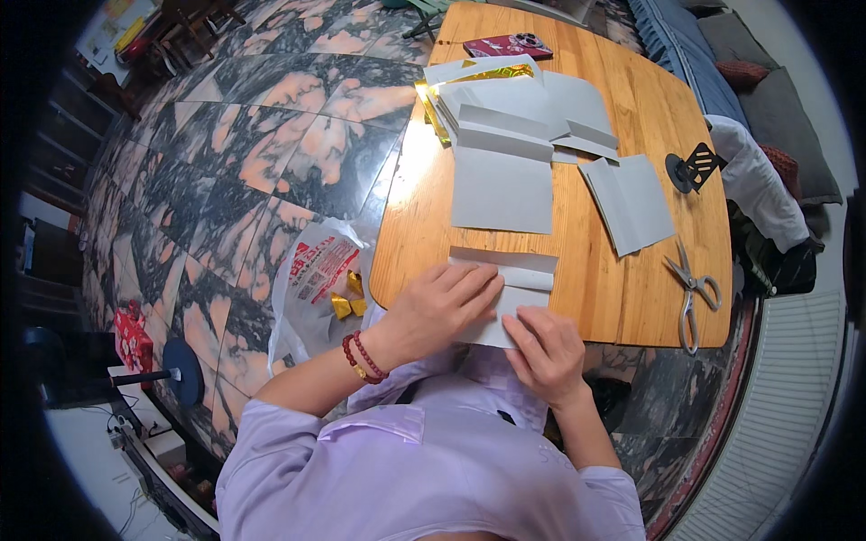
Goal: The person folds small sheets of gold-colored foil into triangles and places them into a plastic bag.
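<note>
A grey-white paper sheet with crosswise folds lies at the near edge of the wooden table. My left hand presses across its left half, fingertips along a fold; the thumb is mostly hidden. At the sheet's lower right edge, my right hand holds it with bent fingers. Just beyond lies a stack of folded paper with a raised flap at its far end. More pale sheets, some with shiny gold foil, spread behind that stack.
To the right are a smaller folded stack, silver scissors and a black stand. A patterned phone lies at the far end. Left of the table, a plastic bag holds folded gold pieces.
</note>
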Tool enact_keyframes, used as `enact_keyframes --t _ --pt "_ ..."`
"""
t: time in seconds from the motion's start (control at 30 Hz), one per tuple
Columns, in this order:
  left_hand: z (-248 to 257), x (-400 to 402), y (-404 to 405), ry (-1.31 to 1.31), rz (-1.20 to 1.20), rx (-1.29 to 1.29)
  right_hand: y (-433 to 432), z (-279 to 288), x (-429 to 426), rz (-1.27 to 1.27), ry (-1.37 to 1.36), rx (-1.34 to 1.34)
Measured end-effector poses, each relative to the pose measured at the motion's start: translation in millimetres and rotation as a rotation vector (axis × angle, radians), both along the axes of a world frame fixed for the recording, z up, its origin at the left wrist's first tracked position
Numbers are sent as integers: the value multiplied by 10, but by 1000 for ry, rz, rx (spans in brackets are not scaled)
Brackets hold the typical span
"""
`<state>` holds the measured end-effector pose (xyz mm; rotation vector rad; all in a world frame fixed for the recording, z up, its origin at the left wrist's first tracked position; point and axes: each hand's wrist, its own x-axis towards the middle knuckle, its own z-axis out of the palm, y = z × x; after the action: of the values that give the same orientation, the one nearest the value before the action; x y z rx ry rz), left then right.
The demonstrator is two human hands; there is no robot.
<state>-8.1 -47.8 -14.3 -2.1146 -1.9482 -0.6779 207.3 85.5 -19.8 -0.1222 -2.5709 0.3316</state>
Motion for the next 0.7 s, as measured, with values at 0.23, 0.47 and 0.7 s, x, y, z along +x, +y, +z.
enact_keyframes --t 0.23,0.47,0.7 --pt "28 151 -213 -44 25 -176 -39 97 -131 -18 -231 -100" --pt "-26 55 -447 -237 82 -169 15 165 26 -125 -159 -339" --pt "-7 41 -166 -525 260 108 -84 -33 -91 -475 118 -762"
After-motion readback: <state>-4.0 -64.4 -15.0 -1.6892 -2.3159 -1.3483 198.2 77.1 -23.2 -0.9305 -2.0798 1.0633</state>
